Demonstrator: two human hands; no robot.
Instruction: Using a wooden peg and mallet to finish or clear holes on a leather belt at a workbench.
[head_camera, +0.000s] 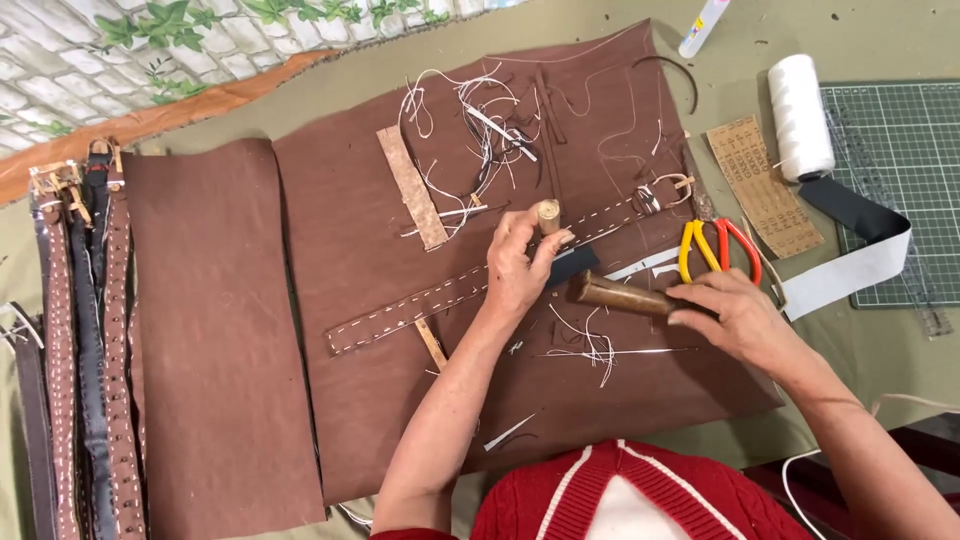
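**Two hands on strap, punch and mallet**

Two hands work over a large brown leather sheet spread on the tabletop.

Left hand: grip pinched on a short wooden-topped punch, held upright. The tool's lower end is hidden by the fingers; it appears to stand on or just beside a black pad under the strap. Palm rests on the strap.

Strap: narrow, brown, white stitching along both edges. Lies diagonally across the sheet, from lower left up to a buckle at upper right.

Right hand: grip wrapped shut around the handle of a wooden mallet. Mallet lies nearly level, head end pointing left, close to the left hand and just below the black pad. Whether it touches the sheet: cannot tell.

Around:
- Scissors, yellow and red handles, just above the right hand.
- White thread offcuts, tangled at the top of the sheet; more near the mallet.
- Cork strip, left of the offcuts.
- Thread spool, white, at upper right, beside a green cutting mat.
- Finished belts, side by side at far left.
- Second leather piece, between belts and sheet.
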